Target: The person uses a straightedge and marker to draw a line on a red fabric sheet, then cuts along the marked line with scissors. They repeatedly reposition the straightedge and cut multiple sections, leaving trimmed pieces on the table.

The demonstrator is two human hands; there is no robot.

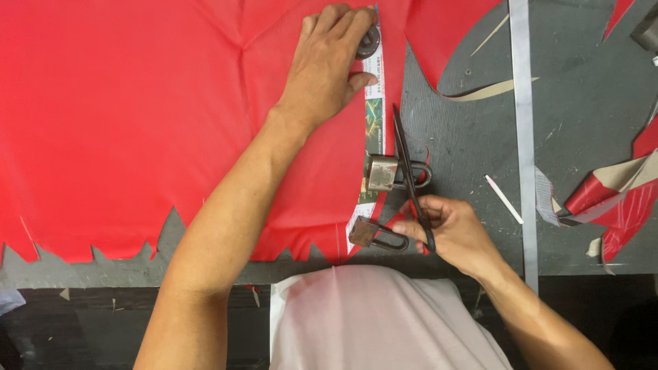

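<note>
The step in hand looks like cutting red cloth (137, 123) along a printed paper pattern strip (374, 103) that lies on the cloth's right edge, toward the middle of the counter (466, 137). The right hand (452, 229) is closed around the handles of one pair of scissors (409, 171), whose closed blades point away from the person beside the strip. The left hand (329, 65) lies flat with fingers spread, pressing the cloth and strip near the counter's far edge, fingertips on a round dark weight (369, 42). Two padlocks serve as weights on the strip: a silvery one (384, 173) midway and a rusty one (367, 233) nearer the person. I judge the next move calls for keeping the cloth pinned flat while the blades follow the strip's curve. Elsewhere: one metal ruler (522, 123), one white chalk stick (504, 199), and several red scraps (617, 205) at the counter's right edge.
</note>
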